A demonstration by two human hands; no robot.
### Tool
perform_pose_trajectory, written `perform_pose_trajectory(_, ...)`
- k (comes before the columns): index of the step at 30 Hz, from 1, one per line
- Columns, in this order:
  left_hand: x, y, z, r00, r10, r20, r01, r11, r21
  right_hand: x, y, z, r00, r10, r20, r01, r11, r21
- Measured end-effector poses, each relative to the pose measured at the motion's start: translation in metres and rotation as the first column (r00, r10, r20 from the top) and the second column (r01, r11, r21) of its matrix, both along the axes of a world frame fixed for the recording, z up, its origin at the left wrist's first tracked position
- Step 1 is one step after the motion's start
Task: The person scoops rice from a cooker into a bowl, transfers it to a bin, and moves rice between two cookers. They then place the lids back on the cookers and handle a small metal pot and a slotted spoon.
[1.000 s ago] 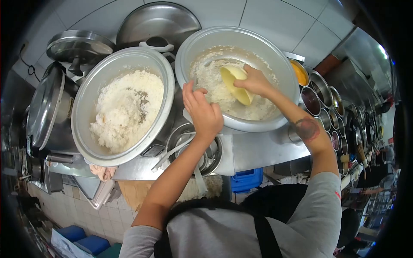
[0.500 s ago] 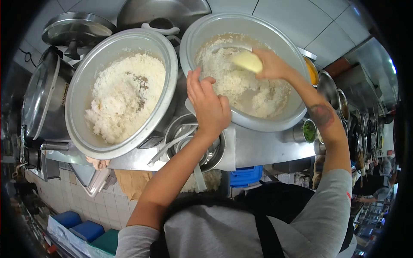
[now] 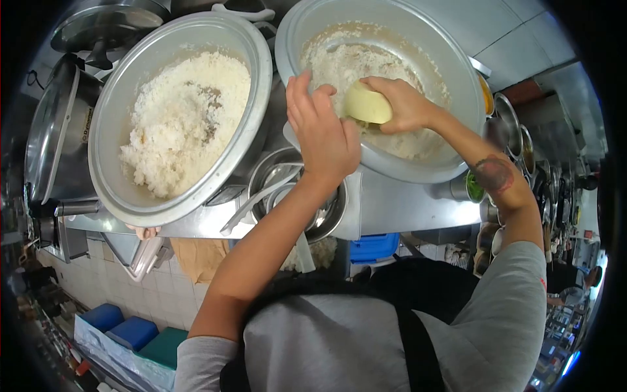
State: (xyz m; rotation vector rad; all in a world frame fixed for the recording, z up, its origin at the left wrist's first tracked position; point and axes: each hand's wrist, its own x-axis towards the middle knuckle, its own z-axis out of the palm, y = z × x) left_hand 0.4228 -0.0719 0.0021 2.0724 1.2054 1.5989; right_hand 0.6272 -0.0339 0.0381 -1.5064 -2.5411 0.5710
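Above rice (image 3: 353, 64) — yellow bowl (image 3: 367, 104), partly covered by right hand (image 3: 403, 106).

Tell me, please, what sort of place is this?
Probably a commercial kitchen, perhaps in a restaurant. The large left pot and right pot hold what looks like cooked rice, a metal counter runs beneath them, and many metal containers crowd the right side.

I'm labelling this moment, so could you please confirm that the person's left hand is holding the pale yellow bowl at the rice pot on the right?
Not quite: the hand is wrong. The head view shows the person's right hand holding the pale yellow bowl at the rice pot on the right.
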Motion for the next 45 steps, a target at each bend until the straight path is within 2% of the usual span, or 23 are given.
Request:
perform_pose_trajectory(3,0.0,0.002,-0.001,1.0,-0.024,0.018,0.023,0.999,0.044,-0.005,-0.021,0.014,1.0,-0.018,-0.013,0.017,0.998,-0.067)
perform_pose_trajectory(5,0.0,0.002,0.0,1.0,-0.014,0.004,0.014,0.999,0.044,-0.001,-0.038,0.026,0.997,-0.08,-0.021,0.067,0.935,-0.347)
perform_pose_trajectory(6,0.0,0.003,0.001,1.0,-0.02,0.004,0.02,0.999,0.049,0.007,-0.038,0.029,0.996,-0.086,-0.021,0.073,0.937,-0.342)
perform_pose_trajectory(8,0.002,0.003,0.0,1.0,0.011,0.001,-0.011,0.999,0.031,0.032,-0.026,0.036,0.991,-0.112,0.074,0.126,0.967,-0.223)
perform_pose_trajectory(10,0.001,0.002,0.001,1.0,0.008,-0.013,-0.008,1.0,0.019,0.068,0.002,0.041,0.969,-0.225,-0.105,0.208,0.967,-0.15)
perform_pose_trajectory(11,0.002,0.002,0.002,1.0,0.006,-0.027,-0.006,1.0,0.013,0.082,0.014,0.037,0.965,-0.242,-0.099,0.227,0.963,-0.147)
perform_pose_trajectory(13,0.002,0.001,0.004,1.0,-0.004,-0.028,0.004,1.0,0.008,0.106,0.031,0.021,0.96,-0.274,0.05,0.267,0.957,0.115)
perform_pose_trajectory(15,0.001,0.0,0.004,0.999,0.005,-0.032,-0.005,1.0,0.002,0.104,0.018,-0.012,0.957,-0.283,0.069,0.27,0.951,0.149)
perform_pose_trajectory(17,0.001,0.001,0.004,0.999,0.007,-0.037,-0.006,1.0,0.006,0.1,0.003,-0.02,0.955,-0.285,0.082,0.269,0.949,0.165)
perform_pose_trajectory(20,-0.001,-0.001,0.002,0.999,-0.011,-0.04,0.01,1.0,-0.02,0.099,-0.029,-0.004,0.949,-0.315,-0.017,0.316,0.946,0.076)
perform_pose_trajectory(22,-0.001,-0.001,0.003,0.999,-0.024,-0.032,0.023,0.999,-0.038,0.09,-0.047,0.021,0.936,-0.348,0.06,0.353,0.913,-0.207)
perform_pose_trajectory(29,-0.003,-0.001,0.003,1.0,-0.001,-0.017,0.001,1.0,-0.006,0.081,-0.04,0.023,0.966,-0.256,0.044,0.258,0.923,-0.286)
perform_pose_trajectory(32,-0.004,0.0,0.005,1.0,-0.005,-0.008,0.004,1.0,-0.01,0.08,-0.034,0.021,0.964,-0.245,0.1,0.265,0.9,-0.346)
perform_pose_trajectory(33,-0.004,0.0,0.006,1.0,-0.002,-0.004,0.002,1.0,-0.017,0.07,-0.039,0.011,0.948,-0.31,-0.072,0.265,0.894,-0.362)
perform_pose_trajectory(34,-0.004,0.0,0.005,1.0,0.002,-0.003,-0.002,1.0,-0.018,0.06,-0.043,0.002,0.899,-0.368,-0.238,0.261,0.886,-0.382)
perform_pose_trajectory(35,-0.005,-0.001,0.004,1.0,-0.008,0.0,0.008,1.0,-0.019,0.051,-0.044,-0.007,0.901,-0.364,-0.237,0.257,0.887,-0.383)
perform_pose_trajectory(37,-0.007,0.004,0.004,1.0,0.001,-0.005,-0.001,1.0,-0.014,0.027,-0.035,-0.023,0.619,-0.701,-0.353,0.225,0.589,-0.776)
perform_pose_trajectory(38,-0.006,0.004,0.004,1.0,-0.005,0.002,0.005,1.0,-0.015,0.012,-0.034,-0.023,0.627,-0.695,-0.352,0.214,0.587,-0.781)
perform_pose_trajectory(40,-0.007,0.001,0.002,1.0,-0.024,0.001,0.024,0.999,-0.023,-0.015,-0.04,-0.011,0.398,-0.821,-0.409,0.372,0.552,-0.747)
perform_pose_trajectory(41,-0.007,0.001,0.001,1.0,-0.028,-0.012,0.028,0.999,-0.025,-0.025,-0.039,-0.003,0.391,-0.824,-0.41,0.371,0.549,-0.749)
perform_pose_trajectory(43,-0.005,0.003,0.003,0.999,-0.035,-0.026,0.034,0.999,-0.012,-0.041,-0.031,0.014,0.251,-0.875,-0.415,0.206,0.467,-0.86)
perform_pose_trajectory(44,-0.005,0.003,0.002,0.999,-0.033,-0.032,0.033,0.999,-0.012,-0.045,-0.026,0.004,0.247,-0.871,-0.424,0.203,0.475,-0.856)
perform_pose_trajectory(45,-0.005,0.003,0.002,0.999,-0.031,-0.039,0.031,0.999,-0.011,-0.049,-0.018,-0.012,0.19,-0.847,-0.496,0.105,0.52,-0.848)
